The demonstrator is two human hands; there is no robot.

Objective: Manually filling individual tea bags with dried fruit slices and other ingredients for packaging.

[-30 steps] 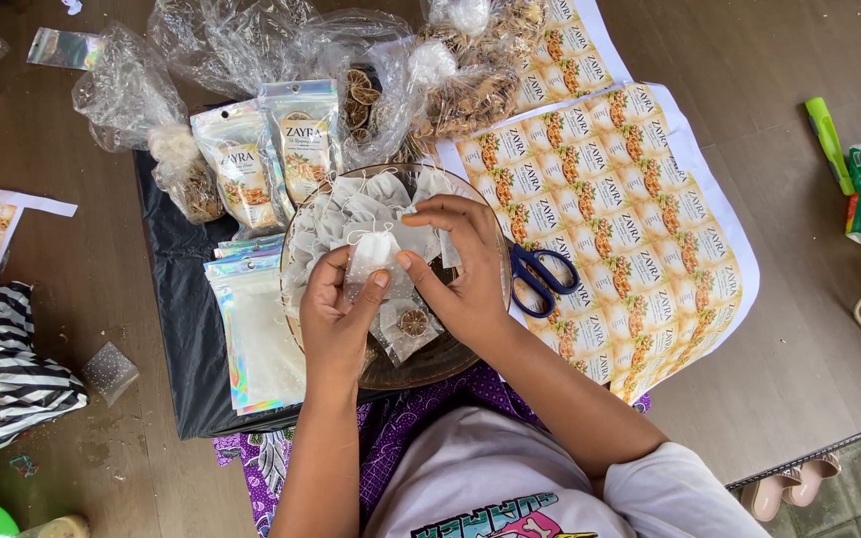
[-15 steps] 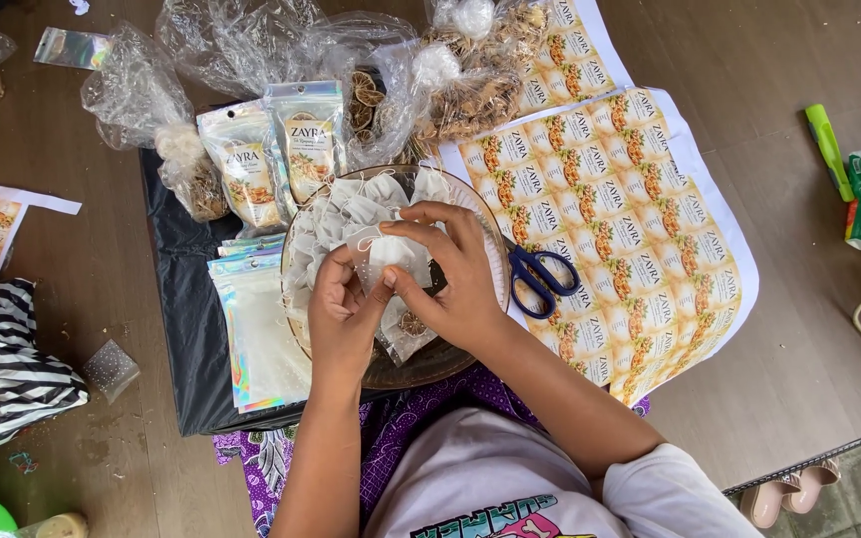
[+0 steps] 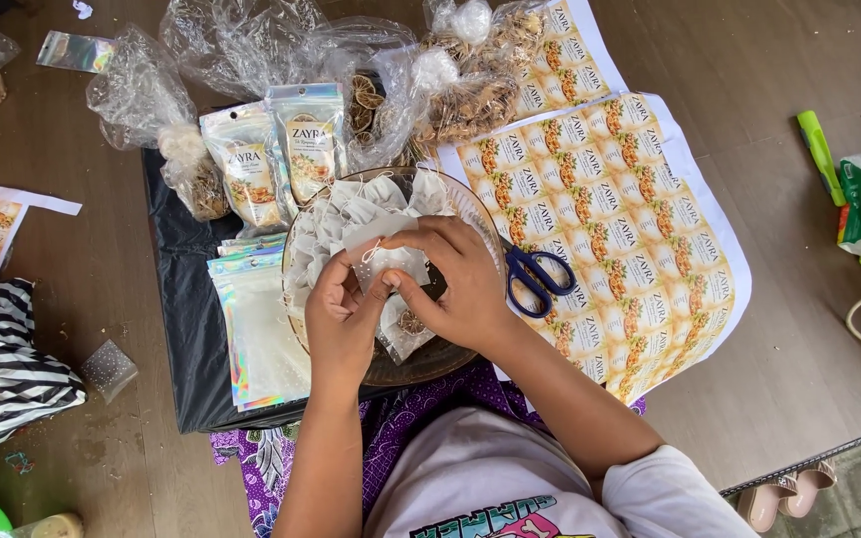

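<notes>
With both hands I pinch a small white sachet (image 3: 391, 261) over the bowl (image 3: 470, 214), and since a second ago my left hand (image 3: 343, 321) and right hand (image 3: 455, 289) came closer together, so I think its string (image 3: 371, 254) is being tightened.

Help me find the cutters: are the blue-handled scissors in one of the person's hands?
No, the scissors lie on the printed label sheet, beside the right hand, which pinches a small white pouch with the left hand.

glass bowl (image 3: 470, 204) partly hidden under hands (image 3: 401, 299)
</notes>
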